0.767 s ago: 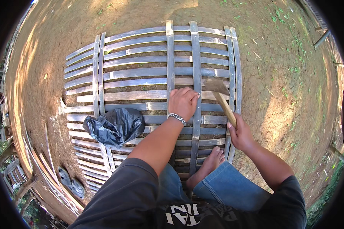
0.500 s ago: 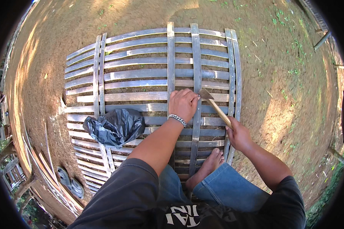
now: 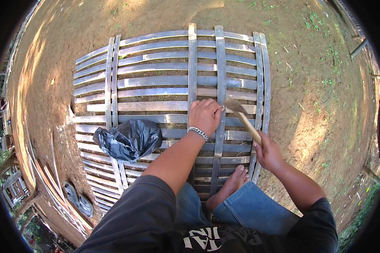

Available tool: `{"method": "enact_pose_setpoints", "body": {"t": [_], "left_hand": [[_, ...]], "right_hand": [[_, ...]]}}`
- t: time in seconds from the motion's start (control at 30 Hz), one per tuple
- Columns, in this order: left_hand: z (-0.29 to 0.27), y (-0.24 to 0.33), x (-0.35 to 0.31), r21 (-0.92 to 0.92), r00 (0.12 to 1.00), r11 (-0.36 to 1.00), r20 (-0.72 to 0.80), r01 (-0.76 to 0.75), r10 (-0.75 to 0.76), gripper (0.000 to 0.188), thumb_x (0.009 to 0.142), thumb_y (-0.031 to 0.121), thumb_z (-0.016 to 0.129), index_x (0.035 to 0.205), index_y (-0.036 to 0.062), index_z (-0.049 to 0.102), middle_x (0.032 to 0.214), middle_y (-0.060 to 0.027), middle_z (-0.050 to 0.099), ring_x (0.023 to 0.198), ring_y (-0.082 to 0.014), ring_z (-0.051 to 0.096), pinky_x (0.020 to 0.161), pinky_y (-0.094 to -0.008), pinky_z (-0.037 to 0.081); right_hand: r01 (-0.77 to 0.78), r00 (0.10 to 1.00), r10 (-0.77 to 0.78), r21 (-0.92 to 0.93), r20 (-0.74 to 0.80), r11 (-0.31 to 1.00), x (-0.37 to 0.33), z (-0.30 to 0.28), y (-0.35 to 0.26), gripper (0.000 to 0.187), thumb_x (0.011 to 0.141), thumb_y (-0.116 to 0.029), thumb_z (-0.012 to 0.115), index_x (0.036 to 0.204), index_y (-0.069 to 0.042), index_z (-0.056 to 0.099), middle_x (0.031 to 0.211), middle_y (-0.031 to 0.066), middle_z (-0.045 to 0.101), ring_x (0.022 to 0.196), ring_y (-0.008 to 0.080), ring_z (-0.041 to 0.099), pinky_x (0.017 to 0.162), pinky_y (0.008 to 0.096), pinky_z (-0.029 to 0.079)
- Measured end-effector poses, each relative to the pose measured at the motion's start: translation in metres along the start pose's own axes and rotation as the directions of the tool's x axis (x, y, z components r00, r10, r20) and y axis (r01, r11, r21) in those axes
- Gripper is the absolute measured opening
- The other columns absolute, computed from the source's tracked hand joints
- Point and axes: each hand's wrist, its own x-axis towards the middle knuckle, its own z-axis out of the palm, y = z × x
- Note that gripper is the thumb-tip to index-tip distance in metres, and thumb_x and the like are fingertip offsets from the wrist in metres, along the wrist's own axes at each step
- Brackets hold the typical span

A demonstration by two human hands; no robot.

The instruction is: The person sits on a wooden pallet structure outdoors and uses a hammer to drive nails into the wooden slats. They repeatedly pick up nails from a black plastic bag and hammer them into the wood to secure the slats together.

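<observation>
Right of the frame's centre, a hatchet point(image 3: 246, 122) is hanging above the slats point(image 3: 220, 63), the right hand point(image 3: 267, 152) gripping its handle. Beside its head, the left hand's point(image 3: 206, 115) fingers are pressing together, perhaps around something too small to tell; a glancing blow could be catching them. A black bag point(image 3: 131, 141) is lying centre-left, its contents hidden.

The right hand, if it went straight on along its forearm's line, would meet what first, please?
Probably the left hand: the right hand, gripping a wooden-handled tool, points up-left in the picture toward it, above the slats, though heights are hard to judge from this view.
</observation>
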Motion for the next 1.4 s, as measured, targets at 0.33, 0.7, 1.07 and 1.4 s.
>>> {"method": "enact_pose_setpoints", "body": {"t": [0.33, 0.7, 1.07, 1.4], "left_hand": [[0.001, 0.002, -0.003, -0.033, 1.0, 0.999, -0.005, 0.024, -0.025, 0.006, 0.088, 0.017, 0.072, 0.084, 0.0132, 0.074, 0.09, -0.001, 0.071, 0.092, -0.0218, 0.067, 0.089, -0.0401, 0.044], [-0.001, 0.001, -0.001, -0.043, 0.999, 0.998, -0.008, 0.037, -0.038, 0.008, 0.086, 0.016, 0.076, 0.083, 0.0103, 0.074, 0.09, -0.0018, 0.073, 0.09, -0.023, 0.068, 0.088, -0.0399, 0.045], [-0.001, 0.001, 0.0, -0.027, 0.999, 0.999, 0.014, 0.042, -0.041, 0.008, 0.086, 0.016, 0.076, 0.082, 0.0095, 0.073, 0.09, -0.0023, 0.073, 0.091, -0.0238, 0.067, 0.088, -0.0402, 0.045], [-0.001, -0.001, -0.004, -0.04, 0.998, 0.997, 0.031, 0.06, -0.059, 0.006, 0.086, 0.015, 0.076, 0.088, 0.01, 0.076, 0.093, -0.0038, 0.074, 0.095, -0.0246, 0.068, 0.09, -0.0412, 0.046]], "right_hand": [[0.005, 1.0, -0.005, -0.006, 0.005, 1.0, -0.001, -0.005, 0.006, 0.043, 0.098, -0.012, 0.063, 0.14, -0.01, 0.053, 0.109, 0.0224, 0.071, 0.096, 0.0443, 0.07, 0.082, 0.0514, 0.057], [0.034, 0.999, -0.034, 0.016, -0.025, 0.999, 0.001, -0.005, 0.014, 0.043, 0.098, -0.011, 0.063, 0.139, -0.009, 0.053, 0.11, 0.0227, 0.07, 0.095, 0.045, 0.069, 0.08, 0.051, 0.057], [0.093, 0.987, -0.098, -0.045, -0.128, 0.995, 0.003, -0.003, 0.011, 0.043, 0.098, -0.013, 0.063, 0.139, -0.013, 0.052, 0.108, 0.0203, 0.07, 0.092, 0.0429, 0.071, 0.078, 0.0513, 0.057], [-0.025, 0.998, 0.023, -0.022, -0.055, 0.999, 0.0, -0.011, 0.012, 0.041, 0.099, -0.014, 0.063, 0.139, -0.012, 0.053, 0.102, 0.0228, 0.071, 0.089, 0.0452, 0.071, 0.076, 0.0516, 0.057]]}}
